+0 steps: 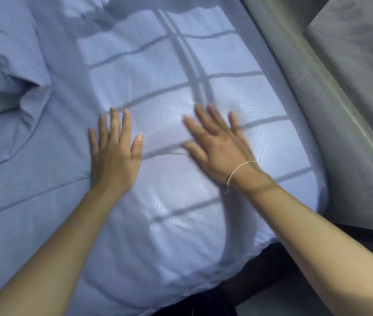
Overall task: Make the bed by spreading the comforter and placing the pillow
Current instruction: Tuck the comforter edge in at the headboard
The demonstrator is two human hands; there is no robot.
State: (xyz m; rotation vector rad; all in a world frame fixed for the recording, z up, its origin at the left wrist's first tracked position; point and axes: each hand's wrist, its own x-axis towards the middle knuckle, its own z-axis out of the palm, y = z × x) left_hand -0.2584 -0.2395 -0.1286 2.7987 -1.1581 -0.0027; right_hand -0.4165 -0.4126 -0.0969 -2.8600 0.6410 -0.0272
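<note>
Comforter (pixel 162 92): the pale blue cover is being shown spread across nearly the whole bed, its near edge hanging over the bed's front side at the bottom of the view.
Light on the comforter: a bright patch crossed by dark bars of shadow is being cast over the middle and right part, where a faint leaf-like pattern is being brought out.
Left hand (pixel 114 156): it is being pressed flat on the comforter, palm down, fingers stretched out and slightly apart; nothing is being gripped.
Right hand (pixel 217 147): it is being laid palm down on the comforter just right of the left hand, fingers spread and unclenched; its outline is being blurred, so the exact contact of the fingertips cannot be told.
Bracelet (pixel 238 172): a thin pale cord is being worn around the right wrist.
Folds (pixel 28 103): at the left, the fabric is being bunched into a raised ridge with a dark hollow behind it, while flatter creases are being seen running toward the left hand.
Pillow: whether it is being covered by the bulge beneath the hands cannot be told.
Grey surface (pixel 331 110): a grey padded edge is being shown along the right side of the bed, touching the comforter's border.
</note>
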